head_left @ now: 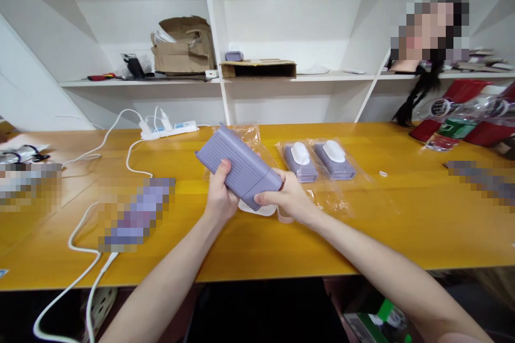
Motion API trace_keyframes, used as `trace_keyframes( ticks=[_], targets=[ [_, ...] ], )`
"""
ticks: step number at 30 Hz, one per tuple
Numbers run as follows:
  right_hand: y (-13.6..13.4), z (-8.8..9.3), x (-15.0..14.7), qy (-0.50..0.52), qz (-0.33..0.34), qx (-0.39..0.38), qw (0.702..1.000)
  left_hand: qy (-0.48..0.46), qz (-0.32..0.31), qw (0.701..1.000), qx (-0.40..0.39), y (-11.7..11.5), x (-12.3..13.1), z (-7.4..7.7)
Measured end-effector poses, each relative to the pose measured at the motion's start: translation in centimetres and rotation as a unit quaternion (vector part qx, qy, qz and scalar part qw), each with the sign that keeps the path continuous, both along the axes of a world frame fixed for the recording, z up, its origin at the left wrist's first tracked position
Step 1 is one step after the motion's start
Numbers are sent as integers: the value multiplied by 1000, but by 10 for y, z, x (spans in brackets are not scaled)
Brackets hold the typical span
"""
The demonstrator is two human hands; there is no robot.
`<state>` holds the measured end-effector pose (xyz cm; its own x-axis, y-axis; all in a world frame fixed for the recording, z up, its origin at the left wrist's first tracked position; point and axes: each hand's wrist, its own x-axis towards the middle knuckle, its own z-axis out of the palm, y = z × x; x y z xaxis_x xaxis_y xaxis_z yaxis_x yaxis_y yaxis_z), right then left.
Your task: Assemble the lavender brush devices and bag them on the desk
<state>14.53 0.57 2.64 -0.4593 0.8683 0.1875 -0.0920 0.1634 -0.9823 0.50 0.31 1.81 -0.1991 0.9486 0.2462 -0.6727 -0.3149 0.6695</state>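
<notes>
While my left hand (219,193) and right hand (287,198) close around a ribbed lavender case (237,169) above the yellow wooden tabletop (322,246), two bagged lavender items (300,163) lie just beside them, with a power strip (169,129) behind and white shelves (257,79) holding torn cardboard (185,45) beyond.

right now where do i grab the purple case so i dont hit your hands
Probably the free upper end of the purple case, coming from above on the far side: the left hand and right hand hold its middle and lower end, while that tilted end sticks out clear.
</notes>
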Motion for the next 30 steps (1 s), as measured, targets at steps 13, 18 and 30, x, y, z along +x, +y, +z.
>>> trace_keyframes(
  ticks=[13,18,30],
  targets=[
    [3,-22,8,-288,-216,562,745,62,-29,990,-121,-6,8,-8],
    [7,-9,13,-142,-157,305,928,97,-72,986,-113,2,1,-8],
    [19,-5,14,83,-96,-20,992,202,-152,963,-94,-7,7,-15]
  ],
)
